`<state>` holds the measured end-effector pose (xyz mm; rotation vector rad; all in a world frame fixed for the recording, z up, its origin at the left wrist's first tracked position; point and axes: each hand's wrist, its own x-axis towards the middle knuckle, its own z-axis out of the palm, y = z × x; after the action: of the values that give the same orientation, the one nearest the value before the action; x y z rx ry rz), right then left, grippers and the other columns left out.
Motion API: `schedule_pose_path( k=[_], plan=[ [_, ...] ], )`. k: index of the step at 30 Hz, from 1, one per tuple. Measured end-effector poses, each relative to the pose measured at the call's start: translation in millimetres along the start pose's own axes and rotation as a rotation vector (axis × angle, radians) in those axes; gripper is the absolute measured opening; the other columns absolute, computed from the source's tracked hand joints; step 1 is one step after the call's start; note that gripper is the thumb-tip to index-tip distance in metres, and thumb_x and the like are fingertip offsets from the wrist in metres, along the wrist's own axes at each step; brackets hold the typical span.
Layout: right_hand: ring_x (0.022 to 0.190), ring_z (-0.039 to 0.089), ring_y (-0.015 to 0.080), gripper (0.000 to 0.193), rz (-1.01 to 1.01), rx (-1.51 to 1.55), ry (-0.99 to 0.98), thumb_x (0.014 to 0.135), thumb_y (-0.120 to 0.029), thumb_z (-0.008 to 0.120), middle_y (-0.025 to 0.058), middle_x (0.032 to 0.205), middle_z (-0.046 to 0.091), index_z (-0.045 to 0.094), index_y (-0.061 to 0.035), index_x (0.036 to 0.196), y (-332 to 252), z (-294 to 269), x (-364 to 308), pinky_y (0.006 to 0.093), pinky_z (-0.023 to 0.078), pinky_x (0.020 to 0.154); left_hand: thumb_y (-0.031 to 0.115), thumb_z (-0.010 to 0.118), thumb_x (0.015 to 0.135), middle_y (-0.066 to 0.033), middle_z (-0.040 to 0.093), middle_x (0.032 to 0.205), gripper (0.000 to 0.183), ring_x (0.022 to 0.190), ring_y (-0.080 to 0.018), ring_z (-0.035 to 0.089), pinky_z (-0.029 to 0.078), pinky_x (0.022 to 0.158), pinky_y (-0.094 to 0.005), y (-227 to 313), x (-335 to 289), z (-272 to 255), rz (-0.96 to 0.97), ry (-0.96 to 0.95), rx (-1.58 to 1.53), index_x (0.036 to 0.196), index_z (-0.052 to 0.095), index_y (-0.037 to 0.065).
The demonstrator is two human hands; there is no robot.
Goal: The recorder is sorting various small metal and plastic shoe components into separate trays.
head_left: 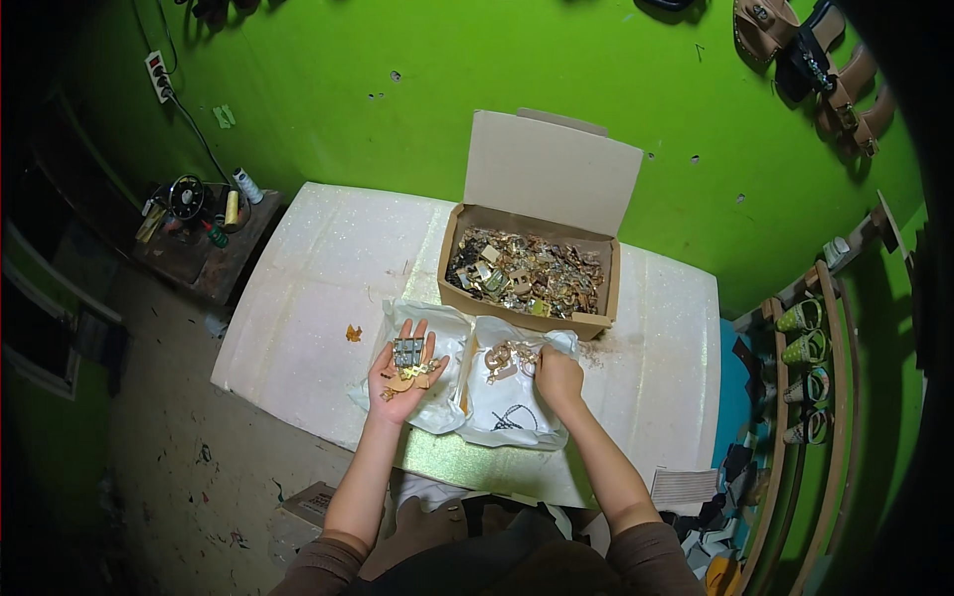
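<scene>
My left hand (401, 379) is palm up, fingers stretched, over the left half of a paper-lined box (449, 405). On its palm and fingers lie several gold and silver-grey metal shoe ornaments (408, 353). My right hand (559, 378) is closed at the right edge of the right half, beside a small pile of rose-gold ornaments (507, 360). Its fingertips are turned away, so what they pinch is hidden. A dark beaded strand (515, 417) lies on the white paper nearer to me.
A cardboard box (608, 288) full of mixed metal ornaments stands behind, lid up, on the white table (328, 268). An orange-brown scrap (354, 334) lies left. A sewing machine wheel (187, 198) is far left; a rack with green sandals (800, 348) stands right.
</scene>
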<state>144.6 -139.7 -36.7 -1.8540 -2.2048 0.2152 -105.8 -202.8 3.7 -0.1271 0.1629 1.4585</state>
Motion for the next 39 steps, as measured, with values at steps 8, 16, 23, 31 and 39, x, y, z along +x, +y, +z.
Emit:
schedule_pose_path(
  k=[8,16,23,31,39],
  plan=[
    [0.067,0.059,0.0250,0.007,-0.216,-0.229,0.049,0.068,-0.009,0.051,0.0102,0.073,0.057,0.055,-0.0042,0.071,13,29,-2,0.0351,0.048,0.054,0.025,0.030,0.090,-0.0034,0.034,0.133,0.040,0.120,-0.0201,0.035,0.019,0.100,-0.0532,-7,-3,1,-0.016,0.021,0.011,0.128,0.034,0.016],
    [0.070,0.059,0.0257,0.016,-0.205,0.361,0.060,0.076,-0.017,0.055,0.0113,0.081,0.060,0.062,-0.0046,0.085,-62,-45,-4,0.0343,0.047,0.061,0.024,0.032,0.089,-0.0020,0.035,0.133,0.039,0.122,-0.0194,0.032,0.018,0.101,-0.0511,-14,-10,-4,0.022,0.020,-0.022,0.127,0.036,0.017],
    [0.068,0.058,0.0284,0.019,-0.291,0.680,-0.063,0.076,-0.021,0.056,0.0121,0.080,0.060,0.062,-0.0034,0.081,-115,-53,13,0.0360,0.045,0.061,0.026,0.031,0.089,-0.0008,0.032,0.135,0.040,0.123,-0.0190,0.030,0.021,0.100,-0.0498,-16,-12,-3,-0.021,0.048,0.006,0.128,0.035,0.019],
    [0.061,0.060,0.0285,0.026,-0.137,0.646,-0.396,0.074,-0.029,0.058,0.0137,0.067,0.062,0.064,-0.0035,0.074,-149,-52,26,0.0349,0.047,0.058,0.029,0.028,0.090,0.0000,0.030,0.136,0.042,0.125,-0.0235,0.027,0.020,0.101,-0.0490,10,-15,-7,-0.144,0.012,0.141,0.131,0.031,0.020],
    [0.060,0.061,0.0230,0.027,-0.058,0.792,-0.361,0.074,-0.029,0.058,0.0132,0.065,0.061,0.064,-0.0030,0.078,-162,-41,29,0.0323,0.046,0.057,0.028,0.028,0.090,-0.0056,0.041,0.127,0.039,0.118,-0.0225,0.037,0.025,0.098,-0.0490,30,-8,-1,-0.230,0.110,0.083,0.127,0.037,0.018]
  ],
)
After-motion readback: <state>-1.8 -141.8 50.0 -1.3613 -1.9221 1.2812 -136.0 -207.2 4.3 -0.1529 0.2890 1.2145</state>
